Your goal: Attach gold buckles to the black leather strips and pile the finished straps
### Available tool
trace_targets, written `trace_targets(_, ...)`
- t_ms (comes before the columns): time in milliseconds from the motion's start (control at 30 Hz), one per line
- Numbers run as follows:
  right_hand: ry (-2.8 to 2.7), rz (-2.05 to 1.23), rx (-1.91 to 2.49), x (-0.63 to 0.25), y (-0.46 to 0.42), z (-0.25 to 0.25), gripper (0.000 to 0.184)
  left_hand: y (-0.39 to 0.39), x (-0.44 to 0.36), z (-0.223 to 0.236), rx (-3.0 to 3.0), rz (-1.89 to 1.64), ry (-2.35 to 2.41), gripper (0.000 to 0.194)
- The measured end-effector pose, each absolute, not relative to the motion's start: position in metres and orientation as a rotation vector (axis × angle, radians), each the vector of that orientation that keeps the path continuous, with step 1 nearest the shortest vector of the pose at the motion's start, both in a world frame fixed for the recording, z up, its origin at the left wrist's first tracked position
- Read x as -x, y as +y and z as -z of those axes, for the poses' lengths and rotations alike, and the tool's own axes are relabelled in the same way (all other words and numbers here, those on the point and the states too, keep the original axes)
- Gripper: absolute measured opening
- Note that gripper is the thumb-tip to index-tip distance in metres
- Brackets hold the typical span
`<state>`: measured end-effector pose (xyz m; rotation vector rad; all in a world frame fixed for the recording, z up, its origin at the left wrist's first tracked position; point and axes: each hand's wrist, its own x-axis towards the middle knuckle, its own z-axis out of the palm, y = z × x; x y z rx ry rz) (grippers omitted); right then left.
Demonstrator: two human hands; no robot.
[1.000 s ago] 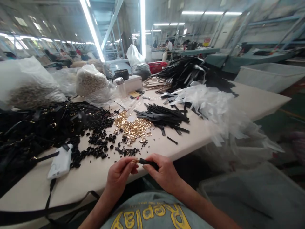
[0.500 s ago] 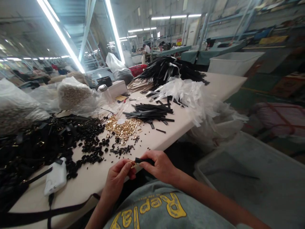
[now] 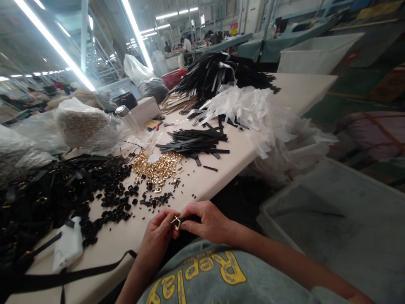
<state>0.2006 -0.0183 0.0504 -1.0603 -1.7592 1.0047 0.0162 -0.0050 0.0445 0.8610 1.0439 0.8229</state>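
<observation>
My left hand [image 3: 160,230] pinches a small gold buckle [image 3: 176,222] close to my body, just off the table edge. Facing it, my right hand [image 3: 205,219] is closed on a black strap [image 3: 193,218], whose end meets the buckle; whether it passes through I cannot tell. Most of the strap is hidden by the right fingers. Beyond the hands lies a pile of gold buckles [image 3: 164,166], with small black pieces [image 3: 158,199] scattered in front of it. Short black strips [image 3: 193,142] are heaped behind.
Black straps and loops [image 3: 41,194] cover the table's left side, near a white device [image 3: 68,245] with a cable. White film strips [image 3: 237,105] hang over the right edge. A large bin [image 3: 341,211] stands at right. Plastic bags [image 3: 85,126] and a bottle [image 3: 126,116] are farther back.
The gold buckle has turned so its frame shows more openly, and the black strap in my right hand now sits lower behind the fingers. The camera view has tilted and shifted slightly.
</observation>
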Motion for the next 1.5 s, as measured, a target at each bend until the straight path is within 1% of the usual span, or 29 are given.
trace_targets(200, -1.767, -0.901, 1.108, -0.203, -0.01, -0.041, 0.008, 0.001, -0.018, -0.041, -0.745, -0.832, 1.077, 0.031)
trace_targets(333, -1.817, -0.901, 1.075, -0.203, -0.007, -0.034, 0.009, 0.002, -0.012, -0.041, -0.706, -0.814, 1.093, 0.032)
trace_targets(467, -1.788, -0.962, 1.081, -0.201, -0.007, -0.033, 0.011, 0.001, -0.003, -0.041, -0.85, -0.76, 1.084, 0.028)
trace_targets(667, -1.753, -1.169, 1.074, -0.204, -0.009, -0.03, 0.011, -0.004, 0.002, -0.049, -1.19, -0.631, 1.062, 0.027)
trace_targets(733, -1.713, -1.191, 1.115, -0.207, -0.01, -0.029, 0.01, -0.003, 0.0, -0.051, -1.222, -0.71, 1.085, 0.025)
trace_targets(800, -1.66, -1.197, 1.176, -0.209, -0.01, -0.029, 0.01, 0.001, -0.002, -0.053, -1.184, -0.892, 1.125, 0.024)
trace_targets(900, -1.62, -1.192, 1.207, -0.209, -0.013, -0.037, 0.012, 0.011, -0.008, -0.053, -1.0, -1.12, 1.18, 0.029)
trace_targets(1000, -1.637, -1.139, 1.173, -0.204, -0.016, -0.046, 0.013, 0.016, -0.016, -0.051, -0.862, -1.109, 1.142, 0.035)
trace_targets(1100, -1.615, -1.061, 1.213, -0.199, -0.016, -0.049, 0.014, 0.012, -0.024, -0.048, -0.894, -1.1, 1.079, 0.032)
trace_targets(1367, -1.464, -1.01, 1.197, -0.19, -0.019, -0.044, 0.011, -0.005, -0.024, -0.037, -1.32, -1.219, 1.168, 0.023)
trace_targets(1500, -1.41, -1.035, 1.157, -0.187, -0.02, -0.041, 0.015, -0.011, -0.019, -0.03, -1.523, -1.265, 1.143, 0.02)
